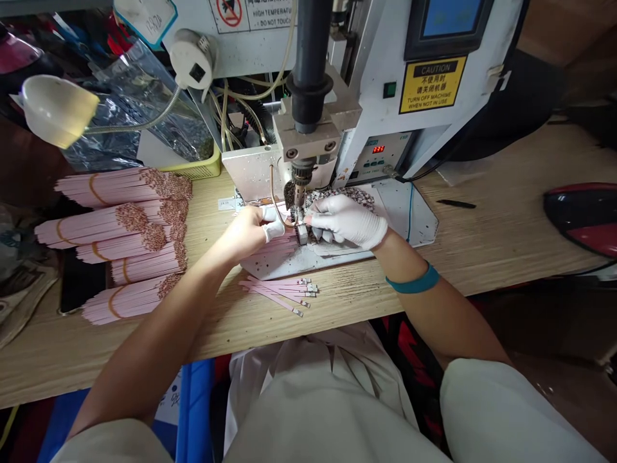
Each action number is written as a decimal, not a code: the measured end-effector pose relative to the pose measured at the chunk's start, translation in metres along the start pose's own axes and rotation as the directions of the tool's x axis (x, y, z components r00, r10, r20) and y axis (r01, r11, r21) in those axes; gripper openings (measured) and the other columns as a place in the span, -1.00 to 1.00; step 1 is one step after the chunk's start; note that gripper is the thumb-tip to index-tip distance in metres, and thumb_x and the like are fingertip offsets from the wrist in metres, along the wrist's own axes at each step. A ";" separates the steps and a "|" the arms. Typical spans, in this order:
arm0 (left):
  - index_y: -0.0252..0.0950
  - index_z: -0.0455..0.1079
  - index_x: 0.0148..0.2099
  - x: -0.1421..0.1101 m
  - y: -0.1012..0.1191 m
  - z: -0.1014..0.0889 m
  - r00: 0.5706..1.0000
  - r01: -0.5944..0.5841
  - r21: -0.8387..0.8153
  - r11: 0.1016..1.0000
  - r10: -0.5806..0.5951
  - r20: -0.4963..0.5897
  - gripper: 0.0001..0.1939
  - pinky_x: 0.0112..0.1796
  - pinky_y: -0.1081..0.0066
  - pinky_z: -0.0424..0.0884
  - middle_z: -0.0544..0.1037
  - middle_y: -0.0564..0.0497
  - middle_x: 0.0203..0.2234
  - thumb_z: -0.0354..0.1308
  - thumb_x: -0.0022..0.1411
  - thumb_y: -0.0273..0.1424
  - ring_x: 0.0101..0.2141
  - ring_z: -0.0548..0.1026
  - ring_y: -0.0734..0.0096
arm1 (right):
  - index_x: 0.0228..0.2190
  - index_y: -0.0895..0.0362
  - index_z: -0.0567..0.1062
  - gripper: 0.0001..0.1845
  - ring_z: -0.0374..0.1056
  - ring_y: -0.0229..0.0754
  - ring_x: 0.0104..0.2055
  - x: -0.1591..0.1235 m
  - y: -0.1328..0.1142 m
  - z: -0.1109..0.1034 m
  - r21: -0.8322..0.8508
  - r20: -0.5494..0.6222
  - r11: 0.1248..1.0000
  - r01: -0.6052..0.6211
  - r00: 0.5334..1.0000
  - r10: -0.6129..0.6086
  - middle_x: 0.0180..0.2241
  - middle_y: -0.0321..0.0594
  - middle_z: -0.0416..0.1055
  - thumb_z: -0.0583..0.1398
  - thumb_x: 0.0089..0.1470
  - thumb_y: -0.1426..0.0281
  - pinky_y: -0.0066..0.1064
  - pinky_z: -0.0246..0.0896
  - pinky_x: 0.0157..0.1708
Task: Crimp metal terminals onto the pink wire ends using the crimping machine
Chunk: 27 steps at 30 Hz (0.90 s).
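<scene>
My left hand, bare with white finger cots, pinches a thin pink wire and holds its end under the press head of a white bench machine. My right hand, in a white glove, is closed around a small metal piece at the die block, right beside the left fingertips. A heap of small metal terminals lies on the machine's base plate behind the right hand. Several finished pink wires with metal tips lie on the wooden bench in front of the plate.
Bundles of pink wires with copper ends, tied with rubber bands, are stacked at the left on the wooden bench. A gooseneck lamp and plastic bags sit at the back left. A black pen and a red-black object lie at the right.
</scene>
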<state>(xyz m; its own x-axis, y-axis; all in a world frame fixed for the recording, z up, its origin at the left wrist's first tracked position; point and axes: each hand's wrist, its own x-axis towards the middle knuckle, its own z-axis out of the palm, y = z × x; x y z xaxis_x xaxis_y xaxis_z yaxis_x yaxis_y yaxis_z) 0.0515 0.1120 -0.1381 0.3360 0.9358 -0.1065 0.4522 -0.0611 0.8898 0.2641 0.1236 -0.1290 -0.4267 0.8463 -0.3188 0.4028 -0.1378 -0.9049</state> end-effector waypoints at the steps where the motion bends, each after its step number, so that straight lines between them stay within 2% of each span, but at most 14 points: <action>1: -0.35 0.46 -0.47 0.000 0.000 0.000 1.000 0.006 0.001 1.000 -0.006 -0.002 -0.85 -0.37 0.44 0.34 0.51 0.02 -0.50 0.13 -0.03 -0.36 -0.41 0.44 0.37 | -0.47 0.18 0.37 -0.82 0.06 -0.46 -0.78 0.000 -0.001 0.000 0.015 0.004 1.000 -0.007 1.000 0.007 -0.66 -0.36 0.30 0.16 0.16 0.38 -0.63 -0.16 -0.91; 9: -0.37 0.51 -0.32 0.001 -0.004 0.001 0.998 0.058 -0.081 0.995 -0.055 0.039 -0.78 -0.38 0.47 0.31 0.53 0.05 -0.46 0.16 -0.02 -0.36 -0.44 0.41 0.43 | -0.48 0.18 0.35 -0.84 0.03 -0.46 -0.80 0.002 0.000 0.003 0.103 0.016 0.994 -0.038 0.999 0.036 -0.70 -0.37 0.26 0.17 0.13 0.44 -0.63 -0.20 -0.91; 14: -0.36 0.49 -0.37 0.002 -0.003 0.000 0.998 0.026 -0.103 0.994 -0.020 0.054 -0.83 -0.37 0.49 0.28 0.49 0.09 -0.47 0.18 0.01 -0.36 -0.43 0.38 0.47 | -0.50 0.19 0.38 -0.85 0.06 -0.46 -0.78 0.001 -0.001 0.003 0.155 0.013 0.988 -0.015 1.000 0.013 -0.69 -0.34 0.28 0.20 0.10 0.48 -0.63 -0.21 -0.90; 23: -0.39 0.52 -0.34 0.001 -0.001 -0.001 0.993 0.106 -0.039 0.994 -0.104 0.046 -0.75 -0.42 0.48 0.25 0.48 0.05 -0.48 0.22 0.01 -0.28 -0.45 0.36 0.46 | -0.48 0.19 0.40 -0.87 0.08 -0.45 -0.77 0.000 -0.001 0.001 0.105 0.023 0.994 -0.005 1.000 0.003 -0.67 -0.33 0.30 0.18 0.11 0.45 -0.64 -0.19 -0.90; 27: -0.38 0.51 -0.34 0.003 -0.003 0.001 0.997 0.053 -0.084 0.995 -0.048 0.061 -0.77 -0.35 0.47 0.29 0.50 0.04 -0.43 0.21 0.02 -0.29 -0.41 0.39 0.44 | -0.48 0.19 0.40 -0.88 0.07 -0.45 -0.78 0.001 0.000 0.004 0.121 0.017 0.993 -0.003 1.000 0.001 -0.69 -0.35 0.27 0.18 0.10 0.46 -0.63 -0.18 -0.90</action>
<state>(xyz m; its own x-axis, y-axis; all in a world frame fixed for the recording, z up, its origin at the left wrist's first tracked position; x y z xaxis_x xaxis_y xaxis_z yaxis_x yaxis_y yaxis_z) 0.0517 0.1143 -0.1415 0.3642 0.9146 -0.1758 0.3981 0.0178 0.9171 0.2605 0.1225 -0.1306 -0.4401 0.8372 -0.3248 0.3035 -0.2018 -0.9312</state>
